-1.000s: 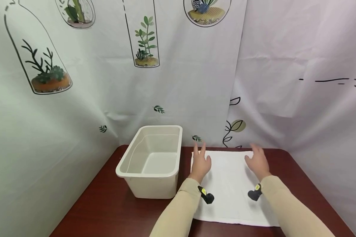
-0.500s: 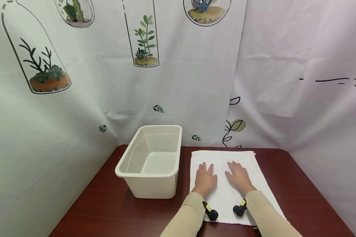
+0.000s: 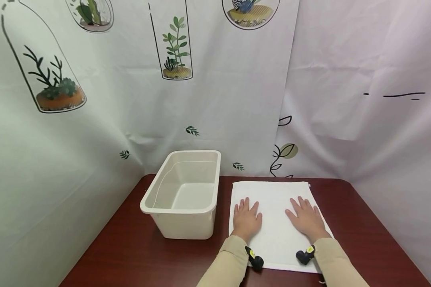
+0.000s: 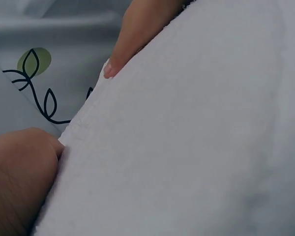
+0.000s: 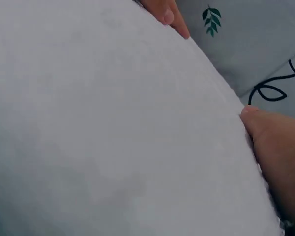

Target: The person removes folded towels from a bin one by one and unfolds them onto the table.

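A white towel [image 3: 274, 223] lies spread flat on the dark red table, its surface filling most of both wrist views. My left hand [image 3: 246, 219] rests palm down on its left part, fingers straight and slightly apart. On the towel's right part lies my right hand [image 3: 307, 219], also palm down, with its fingers spread. Neither hand grips anything. In the left wrist view the left thumb [image 4: 22, 172] shows at the lower left. The right wrist view has the right thumb [image 5: 280, 152] at its right edge.
A cream plastic tub [image 3: 179, 225] with nothing in it stands on the table [image 3: 129, 255] just left of the towel. Behind the table hangs a pale curtain [image 3: 233, 111] printed with plants and jars. A small black camera sits at each wrist.
Both hands have come down from above the towel's far part onto it, drawing nearer to the body. Lately the right hand has slid outward to the right; the left has hardly moved.
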Available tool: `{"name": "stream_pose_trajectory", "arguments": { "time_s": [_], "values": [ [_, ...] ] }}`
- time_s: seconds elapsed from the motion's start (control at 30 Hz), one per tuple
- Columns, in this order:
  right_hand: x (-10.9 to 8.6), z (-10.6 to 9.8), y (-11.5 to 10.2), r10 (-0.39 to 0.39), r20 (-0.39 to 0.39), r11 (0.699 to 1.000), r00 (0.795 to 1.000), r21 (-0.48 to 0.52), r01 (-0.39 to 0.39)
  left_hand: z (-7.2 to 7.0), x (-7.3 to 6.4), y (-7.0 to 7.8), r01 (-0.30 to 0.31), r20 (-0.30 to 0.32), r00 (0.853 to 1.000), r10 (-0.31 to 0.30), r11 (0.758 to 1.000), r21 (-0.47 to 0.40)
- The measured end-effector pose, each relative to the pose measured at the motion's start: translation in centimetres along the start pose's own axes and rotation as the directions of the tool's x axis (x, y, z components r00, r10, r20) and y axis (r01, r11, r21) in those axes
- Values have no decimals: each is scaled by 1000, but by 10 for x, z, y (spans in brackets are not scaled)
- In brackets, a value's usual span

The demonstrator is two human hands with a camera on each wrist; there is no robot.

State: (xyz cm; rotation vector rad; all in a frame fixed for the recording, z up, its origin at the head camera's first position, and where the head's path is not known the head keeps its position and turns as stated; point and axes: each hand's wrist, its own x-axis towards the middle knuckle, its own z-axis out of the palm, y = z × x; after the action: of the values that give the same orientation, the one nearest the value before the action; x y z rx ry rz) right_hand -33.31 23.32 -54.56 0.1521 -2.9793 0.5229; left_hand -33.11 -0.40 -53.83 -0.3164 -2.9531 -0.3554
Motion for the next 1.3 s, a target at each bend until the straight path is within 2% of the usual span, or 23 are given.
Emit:
{"name": "stream_pose_trajectory", "arguments": {
  "time_s": [0.3,0.63,0.8,1.0,1.3],
  "values": [
    [-15,-14,20,47,31,998,998,31,-48,0,-1,0,5,-5,1000,-5,1000,-2],
    [-33,-23,39,130,26,989,991,66,-132,-3,-2,0,32,-7,999,-33,999,-30],
    [-40,-26,48,159,29,984,987,71,-161,2,0,-1,44,-19,999,-44,998,-44],
    [-42,-26,50,169,29,983,985,62,-171,8,-2,-2,49,-18,999,-50,998,-34],
    [-42,-27,47,181,36,981,983,66,-183,2,-5,-1,46,2,999,-46,998,-42]
  ]
}}
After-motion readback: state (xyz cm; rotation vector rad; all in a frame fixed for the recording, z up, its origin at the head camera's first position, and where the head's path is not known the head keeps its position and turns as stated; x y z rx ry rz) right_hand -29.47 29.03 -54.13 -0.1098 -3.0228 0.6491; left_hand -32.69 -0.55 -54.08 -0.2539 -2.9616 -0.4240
